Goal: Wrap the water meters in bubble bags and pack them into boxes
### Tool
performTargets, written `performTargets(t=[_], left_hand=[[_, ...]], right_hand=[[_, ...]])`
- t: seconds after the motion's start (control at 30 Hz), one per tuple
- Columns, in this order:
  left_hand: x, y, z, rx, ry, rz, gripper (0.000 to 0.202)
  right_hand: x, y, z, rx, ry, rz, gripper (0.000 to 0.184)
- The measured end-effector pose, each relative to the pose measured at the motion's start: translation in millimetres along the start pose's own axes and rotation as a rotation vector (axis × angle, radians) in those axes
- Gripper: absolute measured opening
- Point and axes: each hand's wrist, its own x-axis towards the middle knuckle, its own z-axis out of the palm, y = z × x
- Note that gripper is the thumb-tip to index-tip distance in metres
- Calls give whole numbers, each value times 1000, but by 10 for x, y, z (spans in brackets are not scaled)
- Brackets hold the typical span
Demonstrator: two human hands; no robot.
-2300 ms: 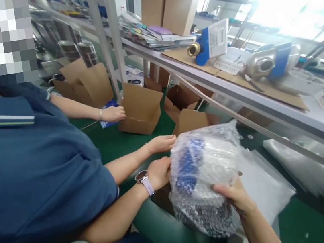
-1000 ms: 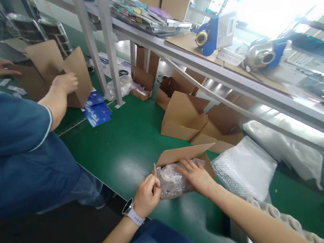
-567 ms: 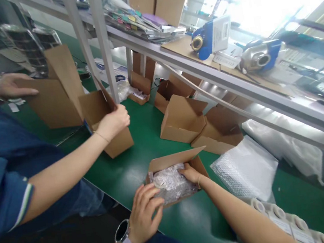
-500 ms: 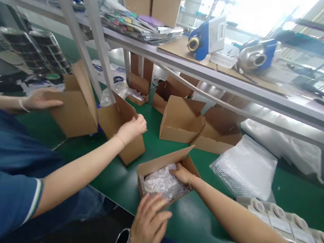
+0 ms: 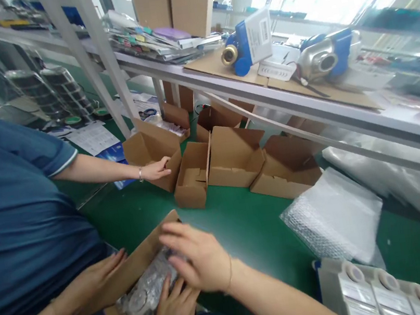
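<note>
An open cardboard box (image 5: 144, 243) stands tilted at the table's near left edge. Inside it lies a bulky item in clear bubble wrap (image 5: 146, 288); the wrap hides its kind. My left hand (image 5: 175, 310), with a watch at the wrist, rests spread-fingered against the wrapped item at the box's near side. Above the box's right end is my right hand (image 5: 199, 256), thumb and fingers apart and slightly blurred. A co-worker's hand (image 5: 97, 277) lies along the box's raised flap. The co-worker's other hand (image 5: 157, 170) touches another open box (image 5: 156, 144).
Several open cardboard boxes (image 5: 235, 169) line the green table (image 5: 237, 232) under a shelf (image 5: 197, 75). Bubble-wrap bags (image 5: 332, 213) and a grey rack with white rolls (image 5: 371, 286) are at right. Blue-and-metal devices (image 5: 321, 59) sit on the shelf. The co-worker (image 5: 16, 207) stands close at left.
The box with the wrapped item has moved left and nearer, and a co-worker's hand is now on its flap. My right hand has come out of the box. The co-worker's boxes stand closer to the row.
</note>
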Motion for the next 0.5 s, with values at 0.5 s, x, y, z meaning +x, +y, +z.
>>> performTargets(t=[0.5], left_hand=[[1284,-975,-418,191,87,-391,36]], right_hand=[[-725,1128,-960,-460,156,398,31]])
